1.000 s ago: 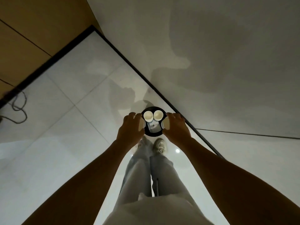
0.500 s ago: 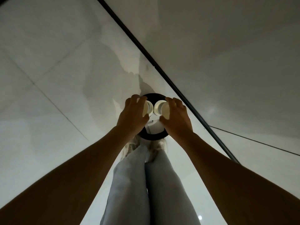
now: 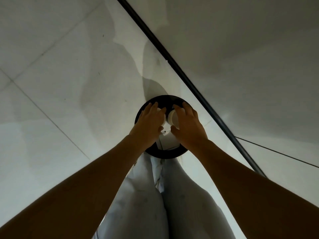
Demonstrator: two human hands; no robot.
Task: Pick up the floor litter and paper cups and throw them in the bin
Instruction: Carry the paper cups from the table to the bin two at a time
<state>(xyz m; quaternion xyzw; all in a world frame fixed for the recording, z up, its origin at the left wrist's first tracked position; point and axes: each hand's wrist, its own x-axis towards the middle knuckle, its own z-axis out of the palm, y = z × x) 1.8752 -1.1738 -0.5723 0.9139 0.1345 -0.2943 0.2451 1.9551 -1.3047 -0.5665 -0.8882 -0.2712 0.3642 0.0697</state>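
Your left hand and right hand each grasp a paper cup in curled fingers, directly over the black bin at twelve o'clock from your knees.

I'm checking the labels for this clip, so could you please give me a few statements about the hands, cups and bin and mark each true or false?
1. Both hands are over the black round bin. True.
2. The right hand grips a white paper cup. True.
3. The left hand hangs idle at the person's side. False: it reaches over the bin beside the right hand, and a pale edge shows by its fingers.
4. The bin stands in the middle of the room. False: it stands on the tiled floor beside the dark baseboard of the wall.
5. White material already lies inside the bin. True.
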